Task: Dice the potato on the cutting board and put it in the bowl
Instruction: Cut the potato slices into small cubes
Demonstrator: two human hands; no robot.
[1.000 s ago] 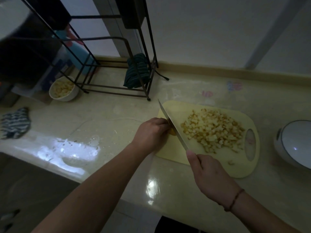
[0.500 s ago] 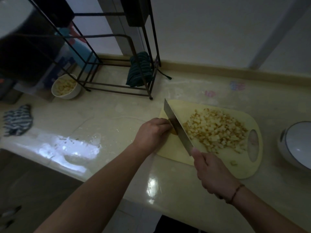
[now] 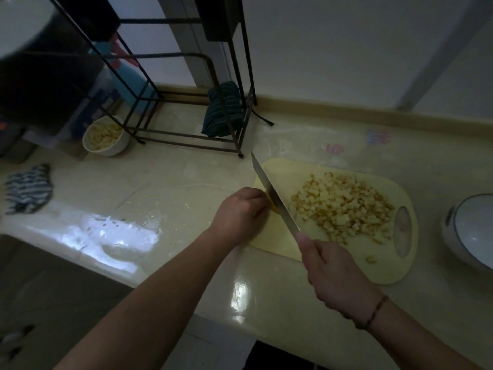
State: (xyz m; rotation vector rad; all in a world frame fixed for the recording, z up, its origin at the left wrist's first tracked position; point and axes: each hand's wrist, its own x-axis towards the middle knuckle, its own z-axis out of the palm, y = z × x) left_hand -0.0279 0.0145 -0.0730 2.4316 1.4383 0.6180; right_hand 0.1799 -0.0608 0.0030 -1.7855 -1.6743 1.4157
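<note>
My left hand (image 3: 241, 213) curls over the potato piece (image 3: 271, 205) at the cutting board's (image 3: 344, 265) left edge; my right hand (image 3: 334, 273) grips the knife (image 3: 274, 197). The bowl (image 3: 106, 136) sits far left on the tabletop (image 3: 170, 182).

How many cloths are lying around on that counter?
2. A striped cloth lies at the counter's far left edge; a dark green cloth sits bunched inside the metal rack. Others may be hidden behind it.
</note>
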